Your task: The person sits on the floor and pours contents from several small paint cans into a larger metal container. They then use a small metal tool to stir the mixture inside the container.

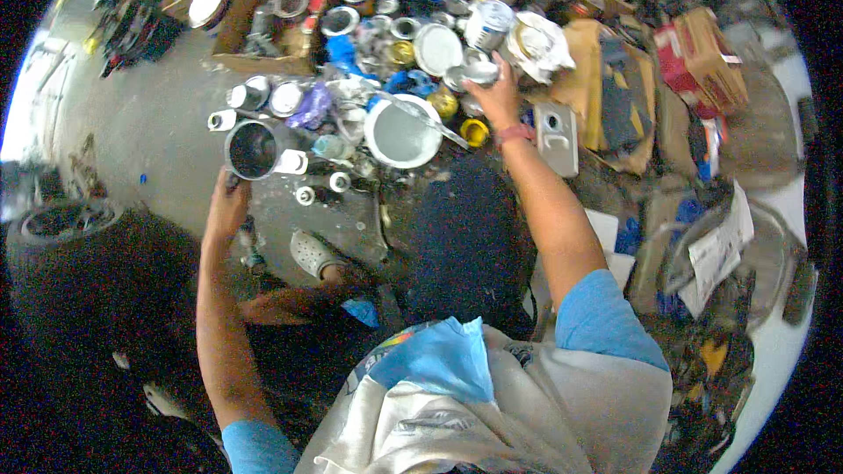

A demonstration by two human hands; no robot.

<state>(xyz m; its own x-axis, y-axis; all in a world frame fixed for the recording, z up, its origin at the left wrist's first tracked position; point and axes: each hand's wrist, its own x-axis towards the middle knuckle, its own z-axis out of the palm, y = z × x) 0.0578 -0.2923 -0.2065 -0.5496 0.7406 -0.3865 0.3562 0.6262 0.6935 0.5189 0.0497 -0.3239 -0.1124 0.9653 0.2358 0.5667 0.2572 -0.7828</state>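
Note:
My left hand (229, 197) grips a grey cup (252, 147) with a dark inside, beside white-topped bottles (294, 161). My right hand (497, 92) reaches into the cluster of cans, fingers closed on a small silvery lid or can (479, 72) just below a white labelled can (487, 26). A wide tub of grey liquid (402, 142) with a long stirrer (452, 132) across it sits between my hands. A yellow lid (474, 133) and a crumpled white-covered container (540, 53) lie near my right hand. Blue and purple rags (307, 105) are among the containers.
An open cardboard box (237, 53) is at the back left, flattened cardboard (588, 61) at the right, with a metal rectangular tin (556, 151) below. A red box (689, 61) stands far right. A tyre (92, 290) fills the lower left. My foot in a clog (312, 253) rests below.

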